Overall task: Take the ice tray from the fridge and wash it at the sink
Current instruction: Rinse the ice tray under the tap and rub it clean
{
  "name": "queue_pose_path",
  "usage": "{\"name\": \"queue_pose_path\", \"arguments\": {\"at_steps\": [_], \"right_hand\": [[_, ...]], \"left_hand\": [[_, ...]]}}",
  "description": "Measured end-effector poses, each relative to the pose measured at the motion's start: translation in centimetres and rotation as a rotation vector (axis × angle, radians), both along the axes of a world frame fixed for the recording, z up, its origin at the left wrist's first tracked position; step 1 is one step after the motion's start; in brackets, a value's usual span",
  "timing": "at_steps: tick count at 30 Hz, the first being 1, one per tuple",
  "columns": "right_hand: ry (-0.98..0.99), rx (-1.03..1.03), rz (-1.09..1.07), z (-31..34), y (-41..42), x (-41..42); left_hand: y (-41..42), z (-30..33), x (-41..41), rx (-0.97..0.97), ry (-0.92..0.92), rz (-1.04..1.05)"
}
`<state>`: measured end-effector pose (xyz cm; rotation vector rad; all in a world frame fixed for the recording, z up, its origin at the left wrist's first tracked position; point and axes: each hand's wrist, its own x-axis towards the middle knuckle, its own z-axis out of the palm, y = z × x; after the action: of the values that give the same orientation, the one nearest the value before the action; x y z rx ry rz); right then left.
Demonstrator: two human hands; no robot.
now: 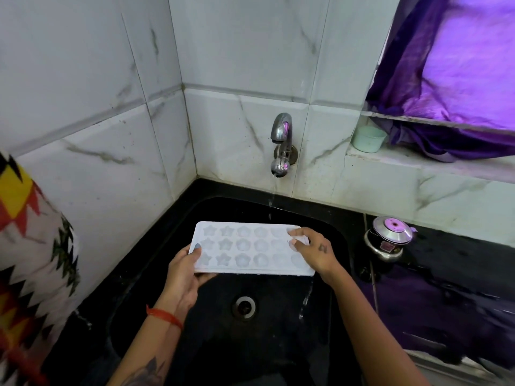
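Two hands held the ice tray point(250, 249) level over the black sink point(328, 316), its star and flower moulds facing up. The left hand point(182, 277) gripped the tray's near left corner, thumb on top and fingers curled under the edge. The right hand point(315, 253) grasped the right end, fingertips pressed on the top face near the far right corner. A thin stream of water ran from the tap point(282, 143) on the tiled wall and fell just behind the tray's far edge. The drain point(244, 307) lay below the tray, nearer the person. A red thread point(164, 316) circled the left wrist. On the dark surface point(446, 288) right of the sink stood a small steel pot point(388, 240) with a lid. A pale green cup point(368, 138) sat on the window ledge beside a purple curtain point(459, 79). A patterned cloth point(30, 260) hung at the left.
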<state>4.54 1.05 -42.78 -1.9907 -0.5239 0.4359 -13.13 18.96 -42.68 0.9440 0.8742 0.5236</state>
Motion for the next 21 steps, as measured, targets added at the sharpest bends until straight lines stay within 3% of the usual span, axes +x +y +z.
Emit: {"name": "queue_pose_path", "arguments": {"at_steps": [11,18,21], "right_hand": [[-0.046,-0.027,0.025,1.6,-1.8,-0.9],[-0.133,-0.036,0.075,2.7,-2.4,-1.3],[-0.297,-0.206,0.092,3.1,-2.6,-1.5]], "left_hand": [[-1.8,2.6,-1.4,0.057,0.059,-0.149],[-2.3,3.0,-0.9,0.115,0.111,0.003],[-2.5,3.2,-0.9,0.121,0.100,0.035]]}}
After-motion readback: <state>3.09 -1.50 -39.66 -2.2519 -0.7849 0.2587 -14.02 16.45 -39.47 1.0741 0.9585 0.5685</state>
